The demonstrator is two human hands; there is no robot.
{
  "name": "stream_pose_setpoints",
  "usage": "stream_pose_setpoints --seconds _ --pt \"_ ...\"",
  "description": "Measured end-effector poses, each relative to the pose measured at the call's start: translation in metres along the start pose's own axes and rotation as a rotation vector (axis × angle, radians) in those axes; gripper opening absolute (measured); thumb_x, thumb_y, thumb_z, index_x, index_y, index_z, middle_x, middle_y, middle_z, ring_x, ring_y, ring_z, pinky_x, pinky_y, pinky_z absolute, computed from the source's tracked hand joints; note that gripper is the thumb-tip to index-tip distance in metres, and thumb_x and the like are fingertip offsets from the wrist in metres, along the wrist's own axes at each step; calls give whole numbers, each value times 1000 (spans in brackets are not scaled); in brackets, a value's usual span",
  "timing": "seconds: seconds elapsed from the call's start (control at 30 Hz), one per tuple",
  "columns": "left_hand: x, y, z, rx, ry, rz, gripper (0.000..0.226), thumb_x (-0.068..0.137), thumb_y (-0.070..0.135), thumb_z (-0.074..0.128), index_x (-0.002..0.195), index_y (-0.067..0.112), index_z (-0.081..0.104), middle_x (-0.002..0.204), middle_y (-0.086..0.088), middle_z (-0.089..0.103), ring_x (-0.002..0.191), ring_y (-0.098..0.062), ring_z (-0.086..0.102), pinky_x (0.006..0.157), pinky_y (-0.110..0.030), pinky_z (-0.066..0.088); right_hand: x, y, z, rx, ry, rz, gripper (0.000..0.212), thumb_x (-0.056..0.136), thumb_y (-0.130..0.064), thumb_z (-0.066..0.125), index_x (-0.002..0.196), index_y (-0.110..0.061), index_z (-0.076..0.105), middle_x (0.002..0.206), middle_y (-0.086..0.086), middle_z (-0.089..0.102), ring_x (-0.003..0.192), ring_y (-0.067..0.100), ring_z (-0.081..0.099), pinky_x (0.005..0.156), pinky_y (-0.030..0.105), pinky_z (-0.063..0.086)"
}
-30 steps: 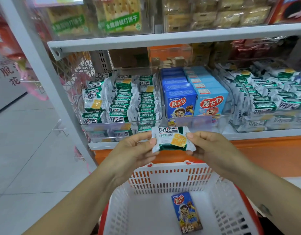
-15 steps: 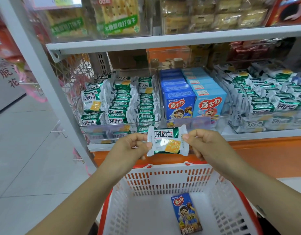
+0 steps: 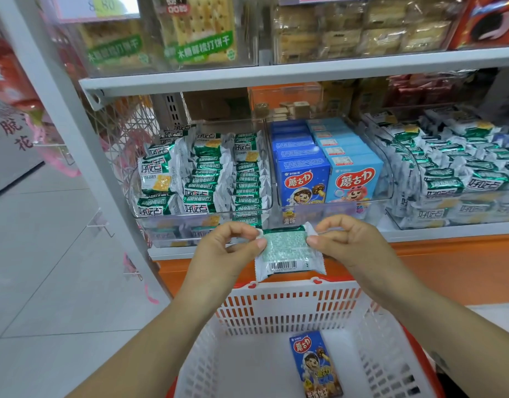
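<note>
A small green and white cracker packet (image 3: 287,252) hangs above the far rim of a white basket (image 3: 290,308), its back with the barcode facing me. My left hand (image 3: 227,254) pinches the packet's left end. My right hand (image 3: 350,242) pinches its right end. Inside the basket lies a dark blue snack box (image 3: 315,364).
Directly behind my hands, a clear bin (image 3: 201,179) on the lower shelf holds several of the same green packets. Blue boxes (image 3: 327,168) fill the middle bin and more packets (image 3: 454,168) the right one. Cracker packs sit on the upper shelf (image 3: 276,73). Tiled floor lies to the left.
The packet has been flipped between my hands: its printed front faced me before, now its back with the barcode does. Both hands kept hold of its ends.
</note>
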State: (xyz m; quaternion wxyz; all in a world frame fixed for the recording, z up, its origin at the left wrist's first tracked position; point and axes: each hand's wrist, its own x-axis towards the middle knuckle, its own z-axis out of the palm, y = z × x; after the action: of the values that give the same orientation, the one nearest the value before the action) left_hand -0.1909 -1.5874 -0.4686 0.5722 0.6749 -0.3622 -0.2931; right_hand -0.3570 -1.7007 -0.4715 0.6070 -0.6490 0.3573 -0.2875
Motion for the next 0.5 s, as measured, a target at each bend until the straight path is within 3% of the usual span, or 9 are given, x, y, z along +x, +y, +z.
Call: stream_pose_setpoints --seconds 0.07,0.13,0.23,0.37,0.5 --pt "1 0 0 -43 -11 25 25 81 10 72 99 24 60 90 11 64 69 8 61 71 -9 48 0 -1 0 -7 -7 -11 19 80 -17 72 96 -23 63 77 -3 74 73 6 69 72 19 46" --pt "1 0 -2 -58 -35 41 35 82 6 70 108 25 58 91 9 64 69 5 63 71 -8 48 0 -1 0 -43 5 -49 15 81 -15 71 93 -21 64 75 -5 74 69 3 67 67 12 46" --pt "2 1 -4 -38 -51 63 31 82 -2 67 100 23 62 83 9 62 68 3 63 73 -13 51 -1 2 1 -53 15 -96 12 80 -13 72 78 -18 61 63 -5 67 56 4 53 59 14 41" --pt "2 2 -7 -7 -39 137 25 81 -4 68 88 20 65 68 16 63 68 0 61 69 -14 49 -2 1 -2 -21 19 -120 16 81 -13 70 72 -20 59 67 -1 68 63 8 57 69 23 43" --pt "1 7 -9 38 -25 195 20 82 0 68 85 21 67 68 15 64 65 -2 60 67 -11 49 -2 1 -2 -3 9 -128 14 82 -12 69 75 -19 59 77 5 71 74 13 65 78 26 48"
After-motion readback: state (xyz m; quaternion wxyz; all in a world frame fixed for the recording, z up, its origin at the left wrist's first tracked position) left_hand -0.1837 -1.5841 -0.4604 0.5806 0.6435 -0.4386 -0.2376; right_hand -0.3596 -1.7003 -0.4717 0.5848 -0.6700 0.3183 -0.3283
